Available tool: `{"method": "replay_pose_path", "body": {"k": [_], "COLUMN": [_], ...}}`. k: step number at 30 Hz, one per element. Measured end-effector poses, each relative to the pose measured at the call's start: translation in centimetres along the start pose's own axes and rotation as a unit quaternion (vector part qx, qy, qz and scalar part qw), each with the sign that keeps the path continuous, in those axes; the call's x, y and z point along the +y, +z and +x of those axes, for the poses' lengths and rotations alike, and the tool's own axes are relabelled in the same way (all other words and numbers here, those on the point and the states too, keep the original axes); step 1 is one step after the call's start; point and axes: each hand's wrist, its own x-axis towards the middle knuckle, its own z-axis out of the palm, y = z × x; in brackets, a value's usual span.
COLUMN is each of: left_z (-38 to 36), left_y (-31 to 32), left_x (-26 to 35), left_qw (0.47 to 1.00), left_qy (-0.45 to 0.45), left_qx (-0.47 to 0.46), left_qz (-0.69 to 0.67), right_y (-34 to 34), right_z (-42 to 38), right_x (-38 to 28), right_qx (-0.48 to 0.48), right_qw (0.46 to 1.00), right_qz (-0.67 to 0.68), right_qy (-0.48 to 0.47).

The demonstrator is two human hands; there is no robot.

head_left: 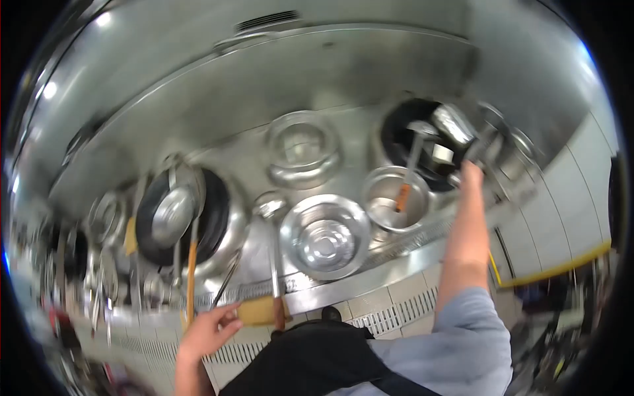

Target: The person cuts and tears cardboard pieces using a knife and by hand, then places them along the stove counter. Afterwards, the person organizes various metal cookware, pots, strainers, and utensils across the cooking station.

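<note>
Left hand (pixel 210 332), near and low, closes its fingers around the pale wooden handle (pixel 259 310) of a long steel ladle (pixel 271 210) lying across the counter edge. Right hand (pixel 471 175) reaches far right to a shiny steel container (pixel 454 125) above the dark wok (pixel 404 135); its grip cannot be made out.

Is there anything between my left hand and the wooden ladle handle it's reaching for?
Nothing visible. The left hand is right at the end of the wooden handle, fingers against it, at the counter's front edge.
</note>
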Motion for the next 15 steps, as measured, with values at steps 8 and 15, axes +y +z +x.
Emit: {"method": "replay_pose_path", "body": {"k": [8, 15], "left_z": [-4.4, -3.0], "left_y": [-5.2, -8.8], "left_x": [-1.0, -14.6], "left_qw": [0.975, 0.91], "left_qy": [-0.091, -0.22], "left_qx": [0.197, 0.35], "left_qz": [-0.043, -0.043], "right_y": [-0.5, 0.3], "right_z": [5.0, -8.9], "right_x": [4.1, -8.9], "right_qx": [-0.289, -0.197], "right_qw": [0.954, 0.951], "right_qz": [0.061, 0.001], "right_qy": [0.045, -0.238]}}
